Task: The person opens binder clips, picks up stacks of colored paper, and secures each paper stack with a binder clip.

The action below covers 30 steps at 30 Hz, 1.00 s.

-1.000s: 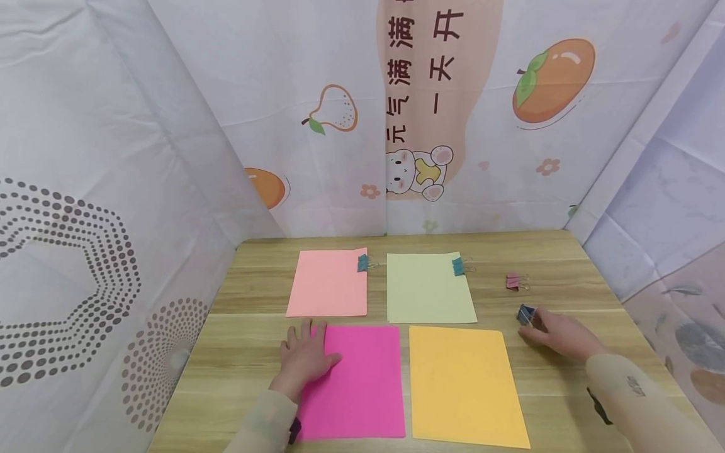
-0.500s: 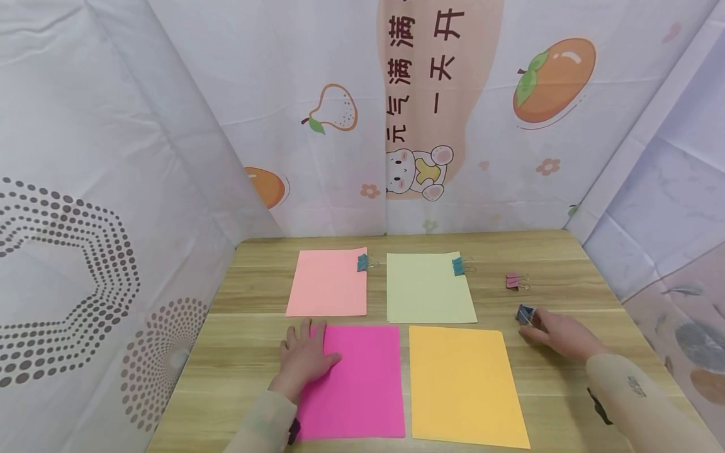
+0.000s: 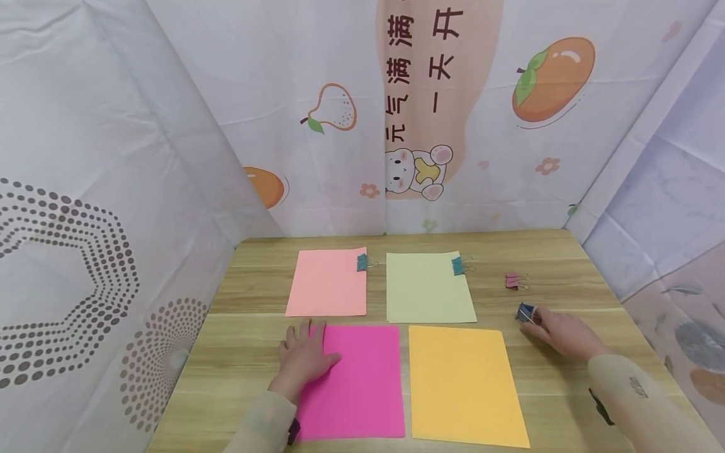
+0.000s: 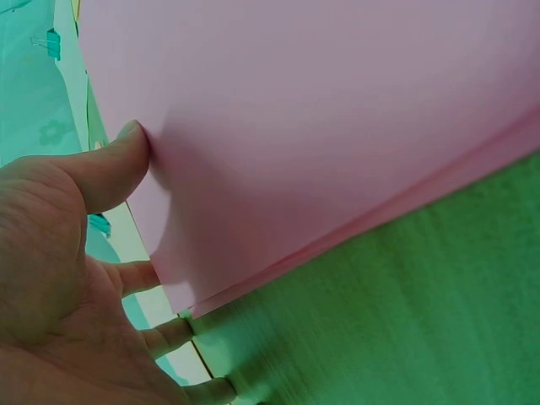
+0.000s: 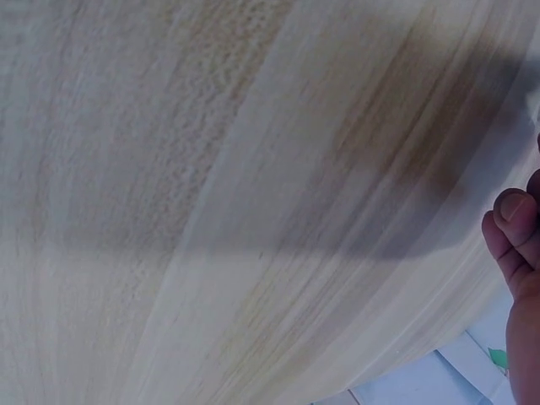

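At the right of the table, my right hand (image 3: 561, 333) pinches a dark blue binder clip (image 3: 525, 312) between thumb and fingers. Only part of that hand shows in the right wrist view, where the clip is out of sight. My left hand (image 3: 303, 360) rests with spread fingers on the upper left corner of a magenta paper stack (image 3: 359, 384). Seen from the left wrist, its thumb (image 4: 122, 169) lies over the paper's face while the other fingers reach past the edge. A pink binder clip (image 3: 513, 281) lies on the table behind the right hand.
Behind the magenta stack lies salmon paper (image 3: 328, 283) with a teal binder clip (image 3: 362, 263). Pale green paper (image 3: 427, 289) beside it bears another teal clip (image 3: 458, 266). Orange paper (image 3: 464, 384) lies between the hands. Printed curtains (image 3: 340, 63) surround the wooden table (image 3: 226, 377).
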Each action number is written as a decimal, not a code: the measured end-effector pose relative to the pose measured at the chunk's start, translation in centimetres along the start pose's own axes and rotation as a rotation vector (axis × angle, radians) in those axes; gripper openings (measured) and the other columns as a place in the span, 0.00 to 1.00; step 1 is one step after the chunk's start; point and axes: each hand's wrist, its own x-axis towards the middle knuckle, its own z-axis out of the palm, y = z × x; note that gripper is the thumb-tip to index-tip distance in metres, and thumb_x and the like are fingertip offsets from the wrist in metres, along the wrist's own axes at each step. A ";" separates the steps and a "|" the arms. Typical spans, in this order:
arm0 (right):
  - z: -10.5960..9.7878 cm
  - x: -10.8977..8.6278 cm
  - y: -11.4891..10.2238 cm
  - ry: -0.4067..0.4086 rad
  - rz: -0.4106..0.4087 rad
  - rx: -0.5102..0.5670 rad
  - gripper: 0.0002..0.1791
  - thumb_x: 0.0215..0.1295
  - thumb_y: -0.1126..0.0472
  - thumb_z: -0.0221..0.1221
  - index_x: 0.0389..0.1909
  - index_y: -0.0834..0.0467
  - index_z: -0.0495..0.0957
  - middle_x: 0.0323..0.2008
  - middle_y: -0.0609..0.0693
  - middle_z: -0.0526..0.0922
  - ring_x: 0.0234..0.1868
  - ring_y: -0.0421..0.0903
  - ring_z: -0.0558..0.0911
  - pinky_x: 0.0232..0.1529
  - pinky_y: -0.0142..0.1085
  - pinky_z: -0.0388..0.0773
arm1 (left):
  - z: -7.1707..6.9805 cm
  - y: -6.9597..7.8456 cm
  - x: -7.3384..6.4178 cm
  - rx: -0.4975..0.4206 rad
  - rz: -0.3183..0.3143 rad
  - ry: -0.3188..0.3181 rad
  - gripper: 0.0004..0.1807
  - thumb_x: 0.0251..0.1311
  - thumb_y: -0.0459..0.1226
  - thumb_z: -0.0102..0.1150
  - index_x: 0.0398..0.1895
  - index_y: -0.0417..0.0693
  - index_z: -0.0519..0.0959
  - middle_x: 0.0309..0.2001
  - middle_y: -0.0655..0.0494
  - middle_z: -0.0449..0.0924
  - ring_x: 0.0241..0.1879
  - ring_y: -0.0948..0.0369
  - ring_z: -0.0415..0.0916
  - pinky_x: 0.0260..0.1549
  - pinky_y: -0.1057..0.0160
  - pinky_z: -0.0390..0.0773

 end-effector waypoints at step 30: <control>-1.0 0.8 -2.2 0.028 -0.059 -0.048 0.15 0.73 0.49 0.61 0.33 0.54 0.71 0.23 0.42 0.71 0.23 0.40 0.67 0.24 0.37 0.67 | 0.4 0.1 0.6 -0.031 0.033 0.055 0.46 0.55 0.53 0.74 0.73 0.43 0.67 0.69 0.38 0.63 0.64 0.37 0.60 0.60 0.37 0.65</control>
